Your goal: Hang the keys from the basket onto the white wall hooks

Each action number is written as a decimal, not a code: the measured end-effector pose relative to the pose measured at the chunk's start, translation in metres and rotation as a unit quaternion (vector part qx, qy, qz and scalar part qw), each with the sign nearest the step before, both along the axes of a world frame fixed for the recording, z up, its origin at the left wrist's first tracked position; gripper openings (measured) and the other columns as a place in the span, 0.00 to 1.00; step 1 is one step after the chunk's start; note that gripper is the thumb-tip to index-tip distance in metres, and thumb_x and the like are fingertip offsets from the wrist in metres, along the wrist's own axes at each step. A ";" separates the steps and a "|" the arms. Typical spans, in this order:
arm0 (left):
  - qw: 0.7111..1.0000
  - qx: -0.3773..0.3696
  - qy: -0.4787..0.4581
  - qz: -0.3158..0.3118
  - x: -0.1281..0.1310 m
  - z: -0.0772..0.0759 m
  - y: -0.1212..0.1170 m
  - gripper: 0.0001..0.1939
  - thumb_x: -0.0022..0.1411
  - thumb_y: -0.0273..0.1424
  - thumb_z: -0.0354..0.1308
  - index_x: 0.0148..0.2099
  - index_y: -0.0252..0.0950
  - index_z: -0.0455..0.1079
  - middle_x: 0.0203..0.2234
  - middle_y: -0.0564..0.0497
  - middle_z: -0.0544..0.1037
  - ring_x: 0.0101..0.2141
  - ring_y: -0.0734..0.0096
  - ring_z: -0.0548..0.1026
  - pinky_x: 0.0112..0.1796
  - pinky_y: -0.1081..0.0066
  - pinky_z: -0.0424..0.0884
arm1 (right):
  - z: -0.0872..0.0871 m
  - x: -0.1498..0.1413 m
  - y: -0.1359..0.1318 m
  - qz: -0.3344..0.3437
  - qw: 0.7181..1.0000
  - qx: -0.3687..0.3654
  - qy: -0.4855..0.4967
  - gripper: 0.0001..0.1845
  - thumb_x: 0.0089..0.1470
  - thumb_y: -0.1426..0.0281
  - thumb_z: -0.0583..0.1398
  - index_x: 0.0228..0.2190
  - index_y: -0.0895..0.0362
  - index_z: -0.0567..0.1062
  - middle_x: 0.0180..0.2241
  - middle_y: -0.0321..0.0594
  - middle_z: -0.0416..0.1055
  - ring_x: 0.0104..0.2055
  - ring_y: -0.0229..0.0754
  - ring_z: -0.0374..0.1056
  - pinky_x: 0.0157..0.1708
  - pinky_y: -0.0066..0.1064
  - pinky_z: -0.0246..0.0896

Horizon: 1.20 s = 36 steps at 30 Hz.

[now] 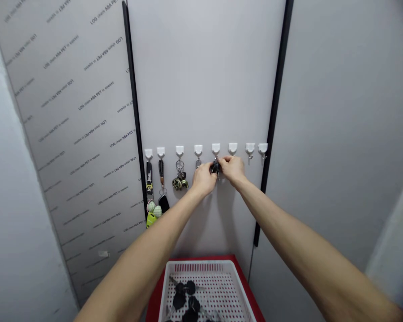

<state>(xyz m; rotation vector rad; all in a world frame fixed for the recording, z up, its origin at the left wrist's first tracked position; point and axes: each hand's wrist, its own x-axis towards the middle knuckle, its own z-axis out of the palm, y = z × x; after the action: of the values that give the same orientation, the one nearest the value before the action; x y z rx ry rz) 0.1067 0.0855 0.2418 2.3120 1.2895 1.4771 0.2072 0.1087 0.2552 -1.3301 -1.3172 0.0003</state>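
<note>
Both hands meet at a bunch of dark keys just below a white wall hook in the middle of a row. My left hand is closed on the bunch from the left. From the right, my right hand pinches at its upper edge; whether the ring sits on the hook is hidden by the fingers. Left of my hands, a keyring with brass-coloured charms hangs, and beside it a black strap with a dark fob. A black lanyard with a green tag hangs farthest left.
Small keys hang from the hooks at the right. Below, a white perforated basket with several black-headed keys stands on a red surface. Black vertical strips edge the pale panel.
</note>
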 end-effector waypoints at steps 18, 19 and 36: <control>0.983 -0.172 0.053 -0.037 -0.070 -0.145 -0.044 0.17 0.46 0.25 0.48 0.41 0.33 0.60 0.34 0.49 0.67 0.33 0.76 0.66 0.36 0.74 0.62 | -0.133 -0.009 -0.062 0.106 0.992 -0.061 -0.036 0.13 0.39 0.70 0.51 0.29 0.62 0.69 0.26 0.40 0.68 0.26 0.33 0.61 0.29 0.27 0.55; 0.978 -0.190 0.077 -0.031 -0.075 -0.159 -0.048 0.16 0.46 0.26 0.47 0.41 0.33 0.60 0.34 0.49 0.67 0.34 0.76 0.65 0.36 0.74 0.61 | -0.153 -0.013 -0.068 0.131 0.985 -0.096 -0.057 0.13 0.39 0.70 0.51 0.29 0.62 0.69 0.26 0.41 0.68 0.26 0.34 0.61 0.30 0.27 0.55; 0.885 -0.205 0.419 -0.003 -0.097 -0.234 -0.065 0.11 0.48 0.25 0.44 0.34 0.33 0.64 0.32 0.46 0.70 0.36 0.66 0.65 0.40 0.64 0.53 | -0.264 -0.051 -0.098 0.276 0.849 -0.327 -0.311 0.11 0.38 0.72 0.51 0.27 0.56 0.70 0.28 0.39 0.68 0.30 0.37 0.61 0.30 0.25 0.51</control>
<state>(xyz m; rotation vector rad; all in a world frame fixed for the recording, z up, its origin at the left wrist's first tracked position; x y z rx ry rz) 0.0097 0.0200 0.0083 2.6774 1.5324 0.0749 0.1566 0.0111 -0.0091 -1.5123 -2.3780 0.4935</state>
